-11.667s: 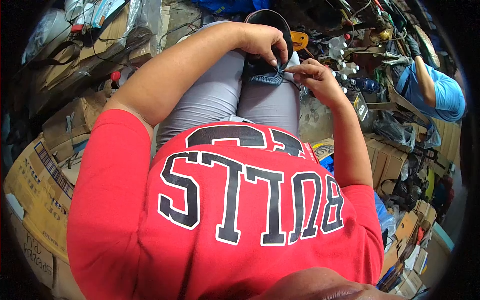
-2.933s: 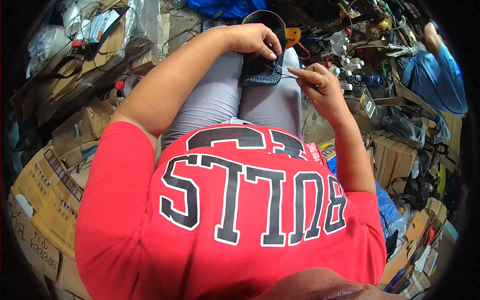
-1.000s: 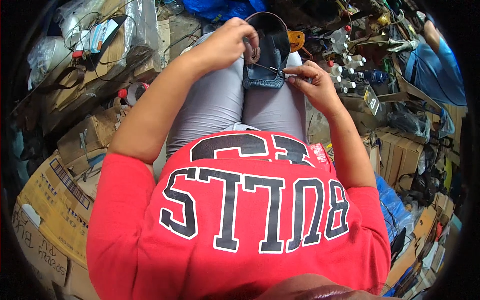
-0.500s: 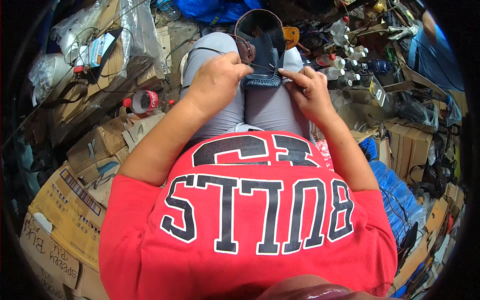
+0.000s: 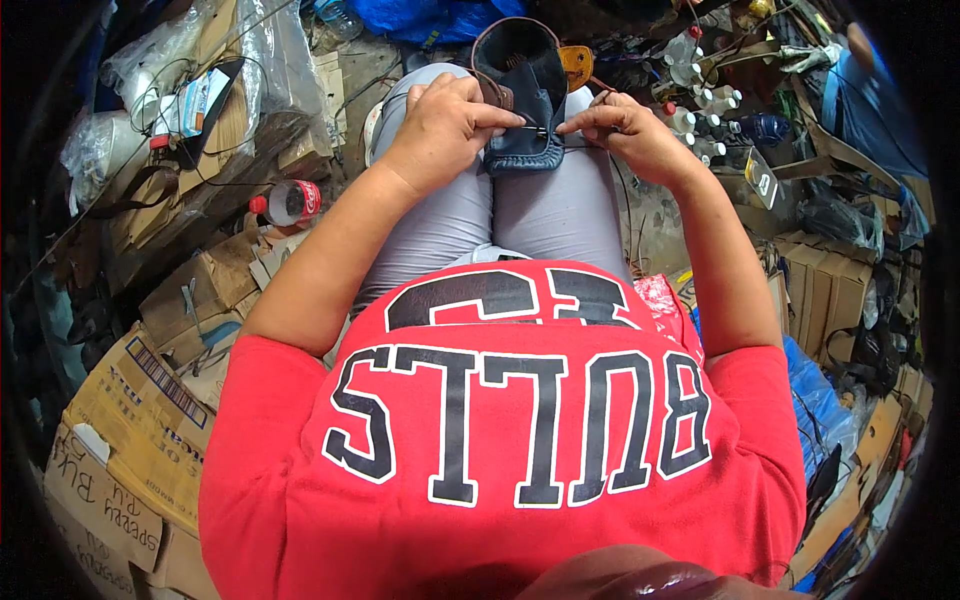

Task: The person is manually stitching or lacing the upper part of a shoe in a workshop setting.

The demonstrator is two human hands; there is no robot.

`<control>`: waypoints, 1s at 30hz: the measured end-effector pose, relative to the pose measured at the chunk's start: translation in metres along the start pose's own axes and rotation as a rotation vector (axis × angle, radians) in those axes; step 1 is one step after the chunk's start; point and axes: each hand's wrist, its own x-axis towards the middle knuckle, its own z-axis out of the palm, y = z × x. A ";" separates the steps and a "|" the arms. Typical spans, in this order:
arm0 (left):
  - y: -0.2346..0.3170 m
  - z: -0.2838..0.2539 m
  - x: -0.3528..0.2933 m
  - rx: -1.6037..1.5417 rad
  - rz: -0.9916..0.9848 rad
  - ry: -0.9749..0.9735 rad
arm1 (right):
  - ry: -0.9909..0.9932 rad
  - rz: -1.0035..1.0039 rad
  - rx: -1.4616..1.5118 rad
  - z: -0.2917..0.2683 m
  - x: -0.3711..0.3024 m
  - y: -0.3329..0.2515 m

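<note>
A dark blue leather shoe point(image 5: 528, 155) with a brown collar rests across my lap, its puckered, stitched toe toward me. From the left, my left hand point(image 5: 440, 130) reaches over the shoe, thumb and fingers closed together at its opening. A thin, needle-like piece point(image 5: 537, 130) lies across the shoe between my two hands, its one end at my left fingertips. On the other side, my right hand point(image 5: 630, 135) is pinched at the shoe's right edge; whatever its fingertips hold is too small to make out. An orange-tan leather tab point(image 5: 575, 66) sticks out beside the collar.
Several small plastic bottles point(image 5: 706, 148) stand to the right of my knees. A red-capped bottle point(image 5: 292, 203) lies on the left among flattened cardboard point(image 5: 215, 285). Plastic bags point(image 5: 270, 75) and a blue sheet point(image 5: 430, 20) lie farther off, with folded cartons point(image 5: 815, 290) at the right.
My left hand has moved right and slightly up, its fingertips now over the shoe's middle. My right hand has risen a little, its fingers now pinched more closely; its forearm has swung outward.
</note>
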 end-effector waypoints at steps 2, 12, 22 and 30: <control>0.000 0.000 0.000 0.003 0.003 -0.001 | -0.005 -0.016 -0.002 -0.001 0.002 0.000; 0.001 0.002 0.002 0.042 0.003 -0.034 | -0.047 -0.024 0.096 -0.002 0.005 0.004; -0.006 0.011 0.015 -0.018 0.076 -0.039 | -0.074 -0.041 0.205 -0.001 0.007 0.001; 0.008 0.006 0.037 -0.257 -0.258 -0.258 | 0.048 -0.039 0.130 0.007 -0.005 -0.006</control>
